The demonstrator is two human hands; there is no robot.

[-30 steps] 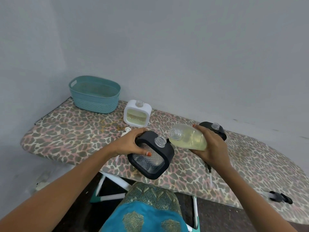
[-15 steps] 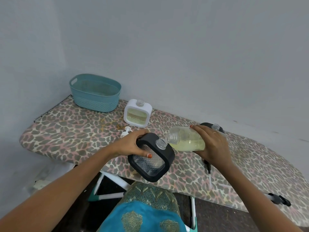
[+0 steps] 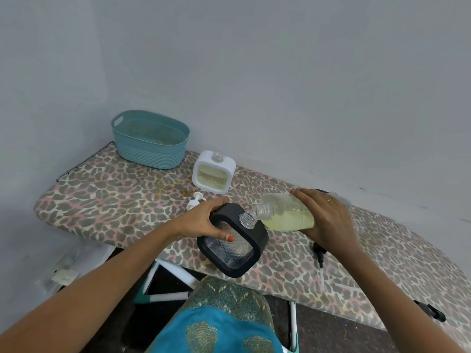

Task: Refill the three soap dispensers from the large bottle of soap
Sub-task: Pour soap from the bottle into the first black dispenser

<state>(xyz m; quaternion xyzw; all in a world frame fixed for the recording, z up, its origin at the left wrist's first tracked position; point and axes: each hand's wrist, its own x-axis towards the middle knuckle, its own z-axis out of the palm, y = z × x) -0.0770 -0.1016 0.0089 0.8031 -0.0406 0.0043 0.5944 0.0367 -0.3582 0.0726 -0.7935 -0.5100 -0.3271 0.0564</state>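
Observation:
My left hand [image 3: 204,221] grips a black-framed square dispenser [image 3: 235,247] with a clear ribbed window, tilted above the front edge of the ironing board [image 3: 107,200]. My right hand [image 3: 327,220] holds the large clear bottle [image 3: 286,212] of pale yellow soap on its side, its open threaded mouth touching the dispenser's open neck. A white dispenser [image 3: 213,175] holding yellow soap stands open-necked near the wall. Behind my right hand only a sliver of a third, black dispenser [image 3: 334,194] shows.
A teal plastic basket [image 3: 150,140] sits at the board's far left end. A white pump head [image 3: 195,201] lies near my left hand; a black pump with its tube [image 3: 319,256] lies at the right. The grey wall runs close behind the board.
My right hand has tipped the bottle further over and lowered its mouth onto the dispenser's neck. My left hand has kept the black dispenser tilted in about the same place.

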